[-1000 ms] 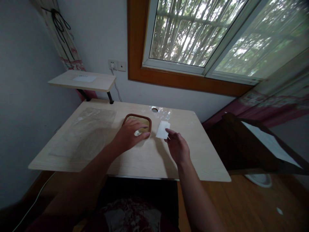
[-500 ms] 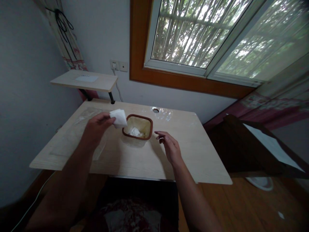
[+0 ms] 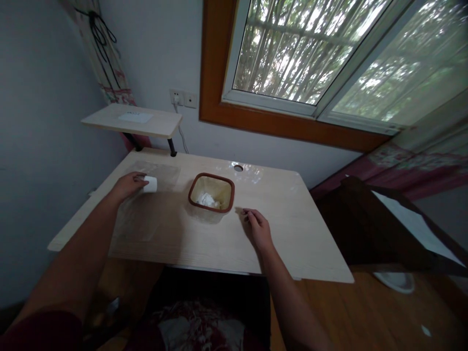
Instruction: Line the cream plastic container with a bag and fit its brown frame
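My left hand point(image 3: 127, 185) is over the left part of the desk, its fingers closed on a white folded tissue point(image 3: 150, 184). Beneath it a clear plastic sheet or bag point(image 3: 166, 174) lies flat. In the middle stands a small bin point(image 3: 211, 176) with a brown rim and a see-through body, crumpled white tissue point(image 3: 205, 200) at its bottom. Just right of the bin, apart from it, is my right hand point(image 3: 259, 228). Its fingers are drawn together at the tips; whether something small is between them cannot be made out.
The pale wooden desk point(image 3: 292, 229) has a round cable hole point(image 3: 238, 168) near its back edge. A raised shelf point(image 3: 161, 127) with a paper label stands at the back left. To the right is a dark piece of furniture point(image 3: 369, 229) with a white sheet point(image 3: 413, 222) on it.
My left hand has carried the tissue left, away from the bin and over the plastic sheet. The fingers of my right hand have come together, and that hand has dropped slightly.
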`<state>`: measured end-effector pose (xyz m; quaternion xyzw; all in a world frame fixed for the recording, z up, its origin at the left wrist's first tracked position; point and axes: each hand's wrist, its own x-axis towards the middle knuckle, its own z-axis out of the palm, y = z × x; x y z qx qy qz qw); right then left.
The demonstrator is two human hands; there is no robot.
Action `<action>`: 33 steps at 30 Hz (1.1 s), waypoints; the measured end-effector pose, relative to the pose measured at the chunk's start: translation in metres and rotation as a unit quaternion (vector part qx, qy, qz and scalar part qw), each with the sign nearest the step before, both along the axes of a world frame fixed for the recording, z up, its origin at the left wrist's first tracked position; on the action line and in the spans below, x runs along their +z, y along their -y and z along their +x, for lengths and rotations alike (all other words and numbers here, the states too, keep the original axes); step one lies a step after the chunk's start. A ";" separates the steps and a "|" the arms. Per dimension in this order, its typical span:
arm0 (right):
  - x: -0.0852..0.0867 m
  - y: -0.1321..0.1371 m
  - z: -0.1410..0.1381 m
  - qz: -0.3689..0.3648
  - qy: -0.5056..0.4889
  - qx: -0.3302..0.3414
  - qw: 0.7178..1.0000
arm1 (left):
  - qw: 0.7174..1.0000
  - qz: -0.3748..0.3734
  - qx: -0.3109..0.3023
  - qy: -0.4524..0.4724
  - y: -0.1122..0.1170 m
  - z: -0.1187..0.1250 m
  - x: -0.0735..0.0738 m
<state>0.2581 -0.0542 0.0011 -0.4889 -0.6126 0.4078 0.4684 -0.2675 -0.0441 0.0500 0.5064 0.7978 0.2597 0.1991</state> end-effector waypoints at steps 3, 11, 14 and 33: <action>0.000 0.002 0.000 0.000 0.001 0.000 1.000 | 0.997 -0.019 -0.036 -0.070 -0.011 -0.004 -0.009; 0.000 0.002 0.000 0.022 0.038 0.012 0.999 | 0.975 0.089 -0.093 -0.179 -0.009 0.003 -0.031; 0.000 0.002 -0.001 0.040 0.055 0.016 0.998 | 0.967 0.159 -0.071 -0.184 0.001 0.017 -0.028; -0.003 0.005 -0.004 0.076 0.100 0.033 0.992 | 0.860 0.353 -0.335 -0.157 0.065 0.172 0.046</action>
